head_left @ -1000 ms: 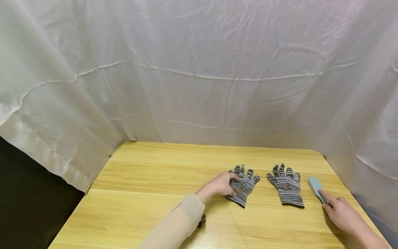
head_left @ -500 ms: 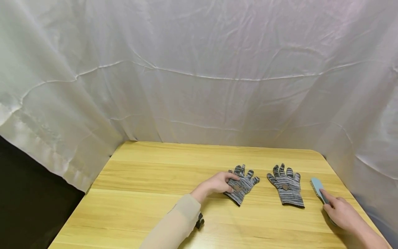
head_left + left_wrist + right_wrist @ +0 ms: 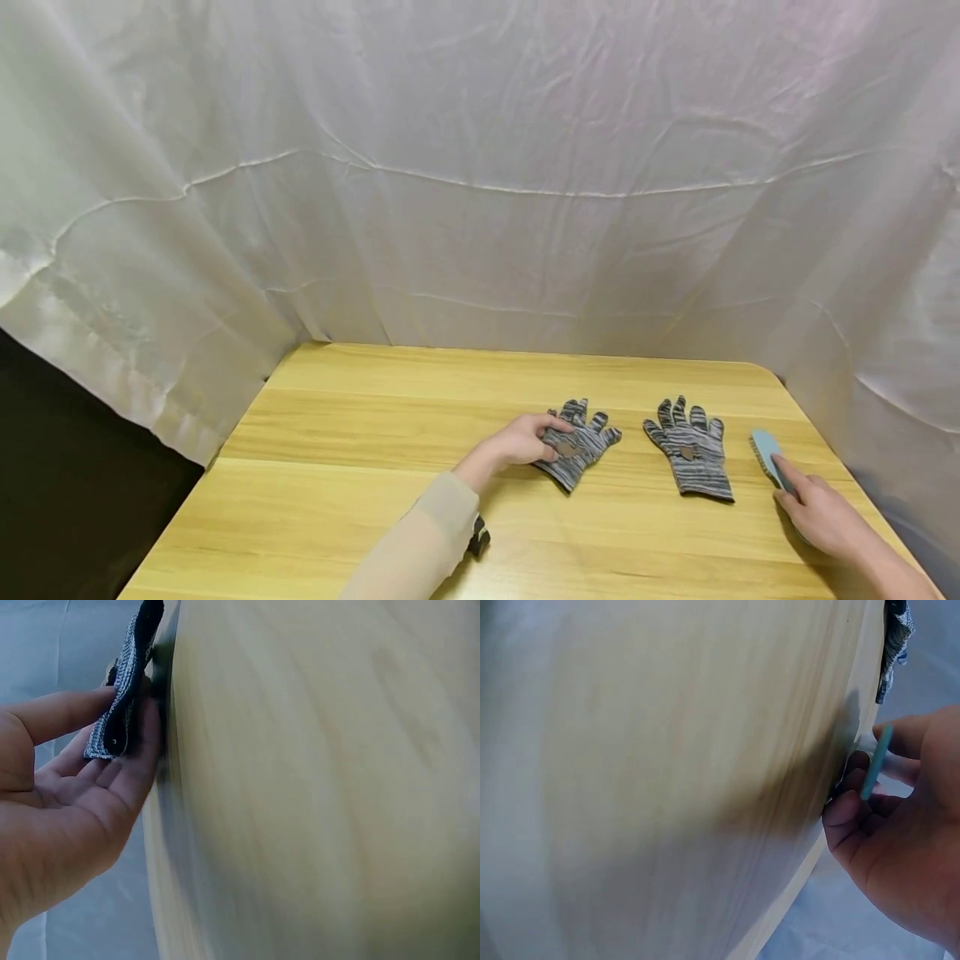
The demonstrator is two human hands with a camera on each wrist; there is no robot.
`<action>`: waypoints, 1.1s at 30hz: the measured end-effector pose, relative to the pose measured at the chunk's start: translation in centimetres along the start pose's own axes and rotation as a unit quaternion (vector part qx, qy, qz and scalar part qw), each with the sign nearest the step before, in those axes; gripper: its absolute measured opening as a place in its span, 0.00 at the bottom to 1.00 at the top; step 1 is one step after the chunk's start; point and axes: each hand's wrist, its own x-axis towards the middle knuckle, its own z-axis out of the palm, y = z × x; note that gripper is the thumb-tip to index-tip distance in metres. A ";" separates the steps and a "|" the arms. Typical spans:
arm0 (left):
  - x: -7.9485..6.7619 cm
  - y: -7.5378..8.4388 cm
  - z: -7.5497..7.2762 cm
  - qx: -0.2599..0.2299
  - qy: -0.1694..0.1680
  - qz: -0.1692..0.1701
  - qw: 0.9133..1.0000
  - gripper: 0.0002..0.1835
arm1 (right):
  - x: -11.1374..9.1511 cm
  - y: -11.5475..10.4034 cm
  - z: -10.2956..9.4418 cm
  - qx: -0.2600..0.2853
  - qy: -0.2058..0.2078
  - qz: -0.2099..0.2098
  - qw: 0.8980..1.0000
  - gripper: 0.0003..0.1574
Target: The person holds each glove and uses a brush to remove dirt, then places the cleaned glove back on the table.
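My left hand (image 3: 520, 440) grips a grey-and-black knitted glove (image 3: 590, 448) by its left side, near the table's middle right. In the left wrist view, thumb and fingers lie on either side of the folded glove (image 3: 126, 690), its cuff end facing the camera. A matching second glove (image 3: 697, 462) lies flat to the right, fingers pointing away. Farther right, my right hand (image 3: 825, 517) holds a light blue brush (image 3: 766, 446) by its handle, with the pale bristles facing left. The handle's end (image 3: 877, 765) sticks out between the curled fingers in the right wrist view.
All of this is on a light wooden table (image 3: 337, 500). A pale fabric curtain (image 3: 480, 250) hangs behind the table and along both sides. A small black object (image 3: 478, 537) shows beside the left forearm's sleeve (image 3: 420, 533). A dark area (image 3: 75, 467) lies beyond the left edge.
My left hand has drawn the first glove slightly to the left, tilting its cuff. The brush in my right hand has shifted a little to the right. The second glove has stayed put.
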 end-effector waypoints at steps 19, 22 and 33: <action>-1.3 -0.6 -1.7 -0.075 0.033 0.034 0.996 0.32 | -0.4 -2.0 -0.1 0.041 0.051 -0.009 0.998 0.35; -1.8 -0.5 -2.2 -0.056 0.053 0.047 0.996 0.31 | -0.3 -3.4 0.0 0.046 0.100 -0.022 0.994 0.34; -3.6 -0.6 -4.0 -0.072 0.123 0.084 0.986 0.29 | 0.4 -10.3 0.2 0.104 0.222 -0.050 0.968 0.35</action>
